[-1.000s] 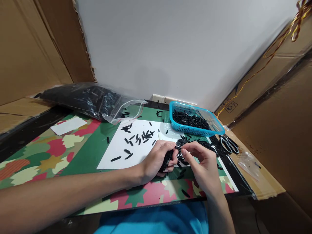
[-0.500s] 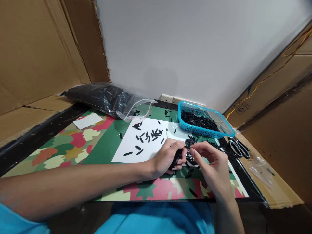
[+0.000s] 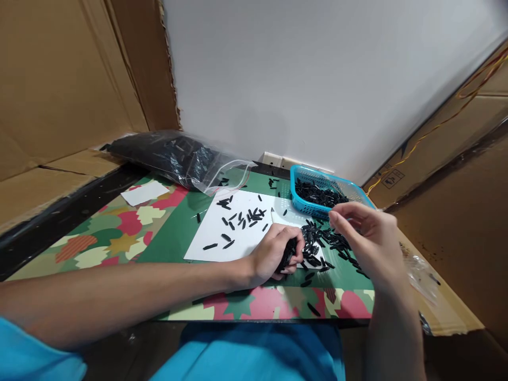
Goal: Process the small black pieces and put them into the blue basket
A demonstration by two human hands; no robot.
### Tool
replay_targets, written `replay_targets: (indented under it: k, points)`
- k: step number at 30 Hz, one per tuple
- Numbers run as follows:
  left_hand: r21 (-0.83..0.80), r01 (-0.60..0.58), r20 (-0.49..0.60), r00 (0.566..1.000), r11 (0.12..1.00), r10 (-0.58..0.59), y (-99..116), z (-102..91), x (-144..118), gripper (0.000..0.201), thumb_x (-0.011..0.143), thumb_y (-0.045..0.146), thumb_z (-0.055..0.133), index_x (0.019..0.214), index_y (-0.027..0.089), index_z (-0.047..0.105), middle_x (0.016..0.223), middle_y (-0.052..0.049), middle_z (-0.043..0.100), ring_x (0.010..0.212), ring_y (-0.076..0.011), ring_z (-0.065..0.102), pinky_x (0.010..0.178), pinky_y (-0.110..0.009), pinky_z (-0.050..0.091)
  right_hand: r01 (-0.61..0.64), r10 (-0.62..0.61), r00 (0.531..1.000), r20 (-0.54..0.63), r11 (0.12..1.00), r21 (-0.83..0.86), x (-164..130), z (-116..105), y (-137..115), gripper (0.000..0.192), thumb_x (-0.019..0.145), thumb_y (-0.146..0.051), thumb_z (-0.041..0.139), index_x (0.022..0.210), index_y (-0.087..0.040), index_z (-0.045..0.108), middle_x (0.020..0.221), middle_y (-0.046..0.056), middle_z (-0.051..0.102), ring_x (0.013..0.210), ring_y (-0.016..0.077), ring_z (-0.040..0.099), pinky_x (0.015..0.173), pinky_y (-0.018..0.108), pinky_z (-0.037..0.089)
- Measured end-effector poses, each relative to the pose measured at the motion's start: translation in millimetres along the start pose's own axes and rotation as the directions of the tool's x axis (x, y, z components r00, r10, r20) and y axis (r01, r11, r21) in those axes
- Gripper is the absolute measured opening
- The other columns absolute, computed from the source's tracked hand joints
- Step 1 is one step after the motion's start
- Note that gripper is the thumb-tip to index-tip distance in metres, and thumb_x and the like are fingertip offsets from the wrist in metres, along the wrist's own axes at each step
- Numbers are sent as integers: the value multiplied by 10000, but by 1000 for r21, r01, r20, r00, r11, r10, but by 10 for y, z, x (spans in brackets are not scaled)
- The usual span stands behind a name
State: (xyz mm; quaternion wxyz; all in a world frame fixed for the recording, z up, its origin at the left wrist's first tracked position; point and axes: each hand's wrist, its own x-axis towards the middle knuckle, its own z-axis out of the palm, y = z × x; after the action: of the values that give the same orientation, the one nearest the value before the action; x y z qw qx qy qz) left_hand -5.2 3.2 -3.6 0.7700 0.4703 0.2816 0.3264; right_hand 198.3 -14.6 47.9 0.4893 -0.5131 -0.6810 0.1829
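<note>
Your right hand lifted away from left, now raised beside blue basket, fingers loosely curled, holding nothing visible. Your left hand unmoved on mat, fingers clamped on bundle of black pieces; loose pile just beside.

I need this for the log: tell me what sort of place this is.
Probably a makeshift home workstation for hand-sorting small parts: brown cardboard panels wall in a leaf-patterned table mat, with a clear plastic bag of small black pieces and a blue plastic basket holding more.
</note>
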Motion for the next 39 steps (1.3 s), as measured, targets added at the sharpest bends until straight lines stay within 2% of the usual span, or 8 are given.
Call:
replay_targets:
  k: [4,10,15,23,30,39]
  points:
    - [4,-67,7,998,998,67,-1,26,-20,402,966,510,517,721,192,541,546,37,466,413,-76,372,344,-149,201,-141,121,986,115,971,191,-250,193,64,239,970,-425,767,877,-205,773,782,24,724,716,165,646,655,287,516]
    - [41,-98,26,995,994,97,10,57,-36,422,935,507,576,665,185,527,534,32,480,411,-69,383,353,-161,224,-200,181,979,96,943,266,-452,286,119,197,964,-383,785,878,-206,784,768,16,721,709,156,632,660,273,506]
    - [39,-103,50,994,994,101,8,49,-17,411,918,501,621,674,180,543,525,36,494,407,-65,374,359,-164,241,-229,202,973,115,916,328,-475,285,109,180,962,-369,789,877,-211,787,772,5,715,703,141,618,660,258,506]
    - [26,-98,39,995,995,97,13,46,-2,436,965,478,595,658,173,542,521,38,492,401,-59,384,361,-153,258,-276,229,960,163,870,408,-466,331,140,166,949,-361,807,889,-207,791,789,2,711,720,138,609,680,255,502]
    - [23,-90,43,995,996,89,20,46,1,434,968,459,590,646,172,538,516,43,481,397,-53,373,361,-147,265,-301,221,949,224,845,441,-467,321,152,182,965,-366,795,887,-202,782,792,3,697,717,134,594,680,250,494]
    - [8,-86,32,996,996,85,10,41,9,431,964,453,589,643,171,536,516,40,476,391,-53,367,353,-142,258,-295,213,951,224,841,453,-472,333,162,178,979,-361,782,898,-203,772,788,-3,693,720,127,604,688,241,500]
